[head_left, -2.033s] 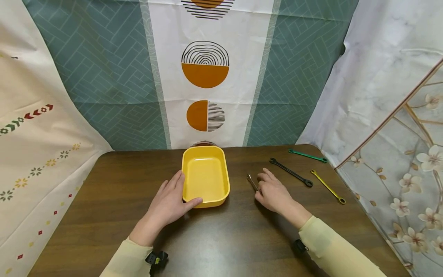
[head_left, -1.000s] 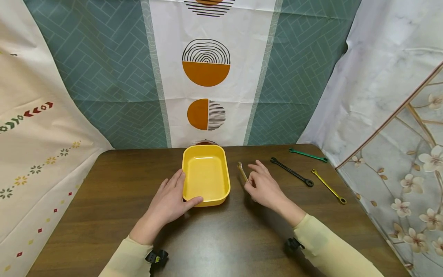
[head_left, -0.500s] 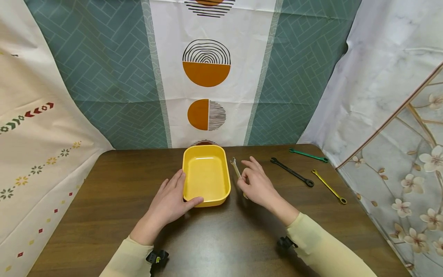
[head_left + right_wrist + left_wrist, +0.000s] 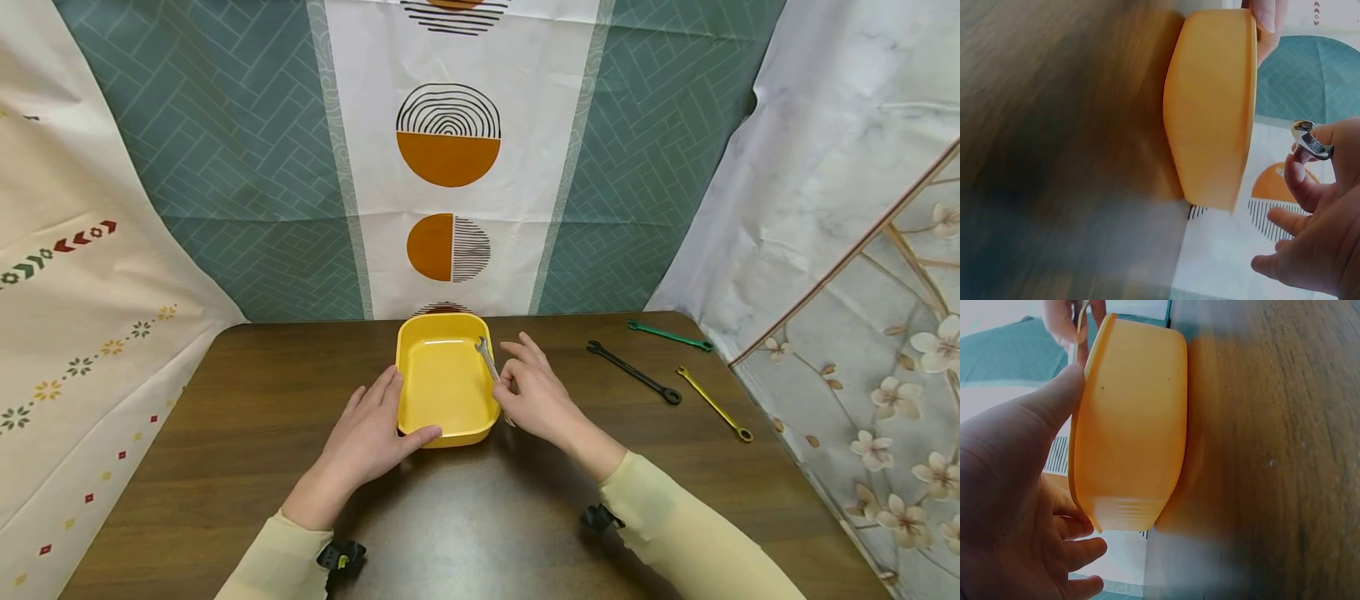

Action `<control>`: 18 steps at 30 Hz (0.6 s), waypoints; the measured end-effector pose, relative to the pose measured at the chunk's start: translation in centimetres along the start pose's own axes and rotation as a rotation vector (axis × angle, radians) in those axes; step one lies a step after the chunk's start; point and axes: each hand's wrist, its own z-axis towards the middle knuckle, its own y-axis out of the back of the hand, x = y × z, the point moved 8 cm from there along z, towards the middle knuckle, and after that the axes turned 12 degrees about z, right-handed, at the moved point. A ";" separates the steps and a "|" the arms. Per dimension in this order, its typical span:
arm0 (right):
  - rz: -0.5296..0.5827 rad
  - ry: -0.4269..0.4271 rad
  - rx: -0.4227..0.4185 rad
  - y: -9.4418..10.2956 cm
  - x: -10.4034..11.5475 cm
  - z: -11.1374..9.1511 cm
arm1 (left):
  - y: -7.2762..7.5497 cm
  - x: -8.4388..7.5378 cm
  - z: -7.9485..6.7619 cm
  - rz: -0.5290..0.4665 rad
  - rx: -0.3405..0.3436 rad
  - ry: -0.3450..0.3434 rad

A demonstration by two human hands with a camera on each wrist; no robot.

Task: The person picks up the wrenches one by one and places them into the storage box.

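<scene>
A yellow rectangular tray (image 4: 442,383) stands on the wooden table. My left hand (image 4: 367,429) rests against its near left corner, thumb along the front rim and the other fingers spread along the left side. My right hand (image 4: 536,392) pinches a silver combination wrench (image 4: 487,360) between thumb and index finger, its other fingers extended. Raised above the table, the wrench crosses the tray's right rim in the head view, its open end over the tray. In the right wrist view one end of the wrench (image 4: 1311,142) pokes out beside the thumb, apart from the tray wall.
Three more wrenches lie on the table at the right: a black wrench (image 4: 633,372), a green wrench (image 4: 670,336) and a yellow wrench (image 4: 714,405). A patterned curtain (image 4: 450,167) hangs behind the table (image 4: 285,375), with printed cloths on both sides.
My right hand has lifted the silver wrench from the table and carried it left to the tray's right rim. The left hand and the tray have stayed in place.
</scene>
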 end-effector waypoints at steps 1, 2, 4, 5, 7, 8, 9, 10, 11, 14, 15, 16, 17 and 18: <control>-0.001 0.005 0.000 -0.2 0.2 0.1 | 0.0 0.0 0.0 0.002 0.005 0.001; -0.004 0.009 0.000 -0.4 0.4 0.3 | -0.1 0.0 0.0 0.003 0.010 0.002; -0.009 0.015 0.001 -0.7 0.8 0.5 | -0.2 0.1 0.1 0.006 0.017 0.007; -0.011 0.017 0.002 -0.9 1.0 0.6 | -0.2 0.0 0.1 0.006 0.018 0.006; -0.015 0.020 0.004 -1.3 1.4 0.9 | -0.2 0.1 0.1 0.008 0.017 0.006; -0.015 0.020 0.006 -1.5 1.6 1.0 | -0.2 0.0 0.1 0.010 0.013 0.005; -0.016 0.021 0.007 -1.6 1.8 1.1 | -0.2 0.0 0.1 0.011 0.010 0.003; -0.016 0.020 0.010 -1.8 2.0 1.3 | -0.2 0.0 0.1 0.013 0.007 0.001; -0.017 0.021 0.012 -2.0 2.2 1.4 | -0.2 0.0 0.1 0.017 0.006 -0.001; -0.019 0.024 0.023 -2.7 2.5 1.8 | -0.2 0.0 0.1 0.021 0.007 -0.003; -0.020 0.026 0.026 -2.9 2.6 2.0 | -0.2 0.1 0.1 0.020 0.010 -0.001; -0.021 0.030 0.029 -3.1 2.7 2.1 | -0.2 0.1 0.1 0.021 0.011 0.000; -0.023 0.035 0.031 -3.4 2.7 2.2 | -0.2 0.1 0.0 0.020 0.010 0.000; -0.026 0.037 0.034 -3.6 2.8 2.4 | -0.2 0.1 0.0 0.018 0.010 0.001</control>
